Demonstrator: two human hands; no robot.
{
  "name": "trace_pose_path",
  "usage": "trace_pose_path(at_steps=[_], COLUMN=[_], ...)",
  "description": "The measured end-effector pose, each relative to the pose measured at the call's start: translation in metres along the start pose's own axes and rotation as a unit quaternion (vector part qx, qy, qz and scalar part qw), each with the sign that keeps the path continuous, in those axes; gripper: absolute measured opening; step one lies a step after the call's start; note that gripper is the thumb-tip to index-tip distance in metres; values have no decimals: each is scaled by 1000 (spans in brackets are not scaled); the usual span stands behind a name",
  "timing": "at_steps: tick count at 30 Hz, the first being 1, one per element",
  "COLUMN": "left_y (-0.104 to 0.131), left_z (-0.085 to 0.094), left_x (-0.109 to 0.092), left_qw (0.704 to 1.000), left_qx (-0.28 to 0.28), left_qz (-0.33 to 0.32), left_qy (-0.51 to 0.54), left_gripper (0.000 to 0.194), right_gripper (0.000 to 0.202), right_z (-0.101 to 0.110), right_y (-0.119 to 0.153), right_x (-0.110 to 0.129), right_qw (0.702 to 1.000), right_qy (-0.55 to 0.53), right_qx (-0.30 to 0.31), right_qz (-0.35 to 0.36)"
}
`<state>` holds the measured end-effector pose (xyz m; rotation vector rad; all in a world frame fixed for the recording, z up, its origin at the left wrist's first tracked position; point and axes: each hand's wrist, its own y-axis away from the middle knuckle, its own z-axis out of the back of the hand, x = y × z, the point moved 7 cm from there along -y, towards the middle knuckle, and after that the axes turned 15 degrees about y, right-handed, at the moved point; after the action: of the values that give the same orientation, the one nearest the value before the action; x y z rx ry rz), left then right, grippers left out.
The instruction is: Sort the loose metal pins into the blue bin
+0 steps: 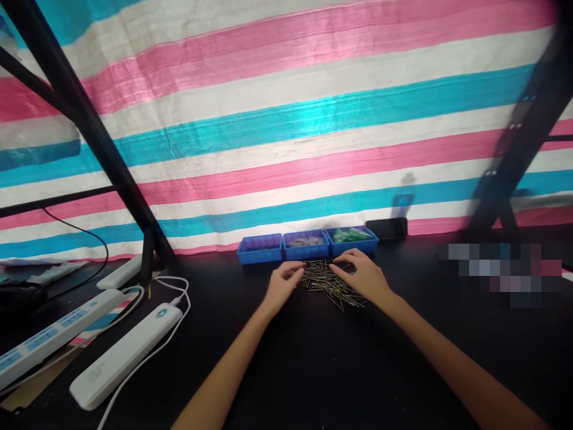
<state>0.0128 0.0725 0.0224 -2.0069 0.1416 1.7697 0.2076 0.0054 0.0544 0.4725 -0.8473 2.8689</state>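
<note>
Handling loose thin metal rods (332,283) seems in hand, left hand (283,283) and right hand (362,275) flanking them, both grips apart; lifting any would call for pinching.

"How does the left forearm (233,364) look?"
"Bare and slim, narrowing toward the wrist; the right forearm (441,340) matches it"
"And the left hand (283,282)?"
"Bare as well, with slender fingers, like the right hand (364,278)"

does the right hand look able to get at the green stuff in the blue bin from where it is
Likely yes: the right hand is close in front of the rightmost blue bin, the green stuff shows through its open top, and only its front wall stands between.
</note>
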Motion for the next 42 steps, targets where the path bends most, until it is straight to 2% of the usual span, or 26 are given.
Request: trace_pose_path(at_steps=[1,2,5,7,10,14,18,20,24,27,29,32,34,37,42], left_y=[6,13,37,51,69,83,79,76,70,67,65,64,63,62,62], left_z=[-12,-26,-66,-84,-104,-120,-116,-112,-106,-102,-100,-99,-98,-98,-99], left_x=[-2,-9,-20,-23,-24,-20,-14,-11,-5,-1,0,0,0,-3,-6], left_qw=[999,991,932,901,869,841,847,851,860,866,868,868,867,865,858], left_qx=[22,66,207,265,333,399,392,379,348,326,315,310,308,301,300], left_qz=[-19,-68,-159,-174,-173,-156,-124,-117,-104,-87,-82,-83,-86,-104,-132], left_qy=[-25,-92,-252,-298,-323,-332,-337,-343,-359,-369,-375,-379,-382,-387,-396], left_gripper=[24,22,25,29,38,48,50,52,53,53,53,52,51,47,42], right_gripper=[27,27,31,33,33,32,37,43,53,49,42,34,30,26,21], right_z=[1,2,-2,-6,-10,-6,5,3,-15,-30,-37,-37,-32,-23,-19], right_y=[-2,-4,-7,-7,-6,-7,-7,-5,5,9,9,4,1,-3,-7], right_x=[-8,-16,-38,-48,-56,-61,-64,-63,-60,-51,-42,-30,-27,-33,-47], right_qw=[1000,999,994,989,983,974,960,957,949,953,963,983,991,996,996], right_qy=[16,30,76,106,137,172,215,212,150,71,9,-40,-35,4,60], right_qx=[0,3,28,49,78,92,96,125,232,259,244,171,125,79,41], right_qz=[-14,-28,-68,-87,-95,-115,-151,-151,-153,-139,-111,-58,-40,-50,-59])
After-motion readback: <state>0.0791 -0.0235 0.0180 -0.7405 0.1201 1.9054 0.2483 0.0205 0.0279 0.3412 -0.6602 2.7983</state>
